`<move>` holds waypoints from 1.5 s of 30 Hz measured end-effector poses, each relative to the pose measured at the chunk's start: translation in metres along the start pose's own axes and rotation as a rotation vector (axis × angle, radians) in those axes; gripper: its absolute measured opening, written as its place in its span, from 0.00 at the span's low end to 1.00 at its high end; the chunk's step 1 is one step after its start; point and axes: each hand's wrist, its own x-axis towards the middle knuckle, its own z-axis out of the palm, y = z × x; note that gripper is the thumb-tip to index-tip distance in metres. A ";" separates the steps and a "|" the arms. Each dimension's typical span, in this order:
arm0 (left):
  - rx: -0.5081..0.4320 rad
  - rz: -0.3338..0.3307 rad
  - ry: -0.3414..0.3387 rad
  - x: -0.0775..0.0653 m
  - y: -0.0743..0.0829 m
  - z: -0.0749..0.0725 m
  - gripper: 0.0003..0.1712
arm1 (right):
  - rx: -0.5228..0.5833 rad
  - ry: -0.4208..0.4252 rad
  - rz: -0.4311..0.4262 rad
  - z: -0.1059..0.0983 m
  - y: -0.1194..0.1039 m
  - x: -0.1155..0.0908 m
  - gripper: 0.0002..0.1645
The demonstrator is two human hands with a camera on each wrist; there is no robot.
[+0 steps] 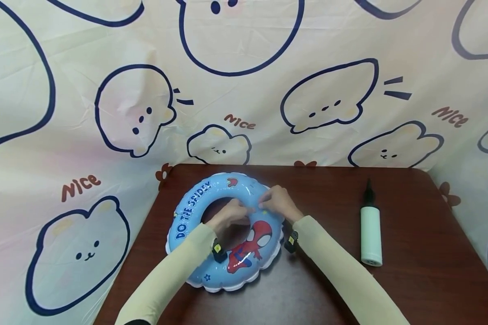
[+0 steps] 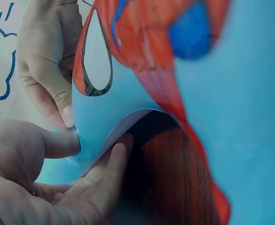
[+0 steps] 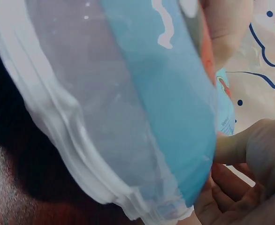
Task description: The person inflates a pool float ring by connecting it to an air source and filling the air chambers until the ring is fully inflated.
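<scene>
An inflated blue swim ring (image 1: 195, 207) with a red cartoon figure and lettering lies on the table, puffed up and scalloped at its outer edge. My left hand (image 1: 231, 212) reaches over its hole and grips the inner edge; in the left wrist view the thumb (image 2: 62, 144) presses the top while the fingers go under. At the far right part of the ring, my right hand (image 1: 279, 202) pinches at the upper surface, close beside the left thumb. Its curled fingers and thumb (image 3: 231, 149) show against the blue vinyl in the right wrist view; what lies between the fingertips is hidden.
A pale green hand pump (image 1: 371, 234) with a black nozzle lies on the right of the dark brown wooden table (image 1: 321, 280). Behind the table hangs a cloth (image 1: 236, 99) printed with cartoon outlines, close to its far edge.
</scene>
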 end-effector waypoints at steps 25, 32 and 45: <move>-0.006 0.028 -0.007 0.005 -0.003 0.003 0.32 | -0.013 0.090 -0.010 0.001 0.007 -0.004 0.10; -0.063 0.017 -0.122 0.005 0.002 -0.008 0.43 | 0.019 0.120 -0.051 -0.019 -0.001 -0.010 0.12; 0.291 0.041 -0.108 -0.007 0.018 -0.030 0.29 | 0.013 0.158 -0.181 -0.075 0.005 -0.039 0.15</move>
